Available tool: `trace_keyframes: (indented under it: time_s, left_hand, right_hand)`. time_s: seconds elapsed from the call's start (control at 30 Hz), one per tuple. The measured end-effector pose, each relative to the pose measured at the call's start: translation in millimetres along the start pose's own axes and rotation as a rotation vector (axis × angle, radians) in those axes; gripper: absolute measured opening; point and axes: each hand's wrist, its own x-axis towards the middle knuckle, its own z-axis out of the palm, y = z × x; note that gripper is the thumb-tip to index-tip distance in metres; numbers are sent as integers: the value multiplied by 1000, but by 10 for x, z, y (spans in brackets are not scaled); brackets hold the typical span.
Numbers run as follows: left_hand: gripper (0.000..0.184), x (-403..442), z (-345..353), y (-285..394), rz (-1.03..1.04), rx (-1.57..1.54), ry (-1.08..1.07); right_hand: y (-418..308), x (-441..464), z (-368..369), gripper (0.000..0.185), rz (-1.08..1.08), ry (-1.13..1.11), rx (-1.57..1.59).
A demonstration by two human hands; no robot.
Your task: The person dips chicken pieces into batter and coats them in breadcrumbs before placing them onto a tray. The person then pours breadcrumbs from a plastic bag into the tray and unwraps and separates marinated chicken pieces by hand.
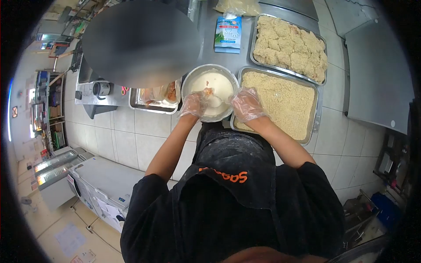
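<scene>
A round metal bowl (187, 79) of pale, creamy batter (210, 78) stands in front of me. My left hand (194, 105), in a clear plastic glove, reaches over its left rim, fingers curled at the batter. Small orange-pink bits show by the fingertips; what they hold is not clear. At the opposite rim is my right hand (248, 104), also gloved, its fingers bent against the bowl's edge. Part of that hand and its wrist lies over a metal tray (314, 125) of yellowish crumbs (280, 98).
Behind the crumb tray is another tray (325, 52) heaped with crumb-coated pieces (289, 46). A blue-and-white packet (228, 35) and a bag (238, 7) lie at the back. Left of the bowl, a metal tray (153, 108) holds raw-looking pieces. A blurred oval hides the upper left.
</scene>
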Motion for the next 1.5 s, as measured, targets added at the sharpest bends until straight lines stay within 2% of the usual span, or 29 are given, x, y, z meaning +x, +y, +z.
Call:
trace_keyframes:
  time_s: [0.07, 0.13, 0.2, 0.27, 0.3, 0.33, 0.4, 0.43, 0.5, 0.53, 0.6, 0.63, 0.7, 0.73, 0.8, 0.83, 0.9, 0.93, 1.0, 1.03, 1.1, 1.17, 1.23, 1.33, 1.4, 1.43, 1.5]
  left_hand:
    - [39, 44, -68, 8, 44, 296, -160]
    - [39, 28, -277, 129, 23, 318, -125]
    - [40, 99, -387, 74, 8, 340, -93]
    - [41, 350, -432, -111, 81, 350, -166]
    - [45, 383, -498, 8, 51, 393, -155]
    - [45, 442, -429, -12, 50, 396, -150]
    - [48, 571, -198, -173, -7, 389, -74]
    - [48, 605, -149, -235, -9, 390, -72]
    - [48, 639, -98, -331, -16, 386, -43]
    - [48, 610, -132, -308, -24, 381, -37]
    - [56, 447, -292, -182, -41, 366, -12]
    - [56, 364, -400, -105, -66, 359, 1]
    - [64, 201, -554, 14, -94, 221, -114]
    - [64, 153, -547, -18, -126, 210, -96]
    - [69, 72, -518, -94, -108, 78, -53]
    - [69, 34, -513, -106, -131, 71, -41]
    - [63, -27, -499, -94, -113, -36, 10]
    - [61, -61, -554, -18, -98, -86, 36]
    - [56, -160, -690, 113, -140, -118, 47]
    - [52, -185, -725, 152, -97, -163, 48]
    - [47, -266, -812, 337, -29, -224, 19]
    - [36, -293, -938, 548, 153, -207, 46]
    - [32, -218, -820, 685, 240, -234, -26]
    - [31, -115, -695, 982, 411, -196, -113]
    - [38, -62, -639, 1157, 578, -122, -126]
    - [38, 83, -439, 1156, 580, -177, -213]
    - [37, 236, -283, 1236, 554, -124, -241]
  right_hand:
    - [20, -55, -13, 17, 26, -39, 30]
    - [39, -99, -40, 18, 65, -77, 56]
    - [-4, -87, -92, 19, 166, -252, 57]
    - [6, -110, -183, 20, 171, -248, 106]
    - [1, -116, -227, 21, 159, -250, 151]
    - [20, -161, -274, 21, 156, -246, 150]
    - [198, -362, -356, 24, 182, -10, 309]
    - [436, -487, -314, 26, 131, 50, 274]
    - [928, -943, -15, 28, 361, 343, 165]
    - [1282, -1210, 158, 31, 528, 384, 247]
    - [1692, -1804, 108, 36, 758, 421, -51]
    - [1614, -1881, -231, 47, 1015, 212, 133]
    - [2089, -2538, 253, 53, 1124, 264, -50]
    - [2182, -2645, 352, 57, 1257, 173, 74]
    - [2115, -2762, 598, 58, 1100, 318, 185]
    - [2116, -2745, 592, 58, 1075, 309, 186]
    - [2140, -2680, 558, 59, 1228, 217, 73]
    - [2061, -2573, 407, 59, 1212, 216, 74]
    - [1903, -2437, 77, 59, 1325, 258, 212]
    - [2047, -2468, 255, 59, 1318, 257, 205]
    - [2499, -2882, 765, 59, 974, 231, -115]
    - [2220, -2700, 522, 54, 1035, 189, -89]
    - [2187, -2608, 396, 51, 1116, 177, 78]
    - [1703, -2326, 106, 47, 1110, 275, -93]
    - [1684, -2317, 94, 59, 977, 170, 9]
    - [1522, -2191, 52, 62, 1017, 186, 49]
    - [1279, -1999, 104, 65, 1076, 209, 91]
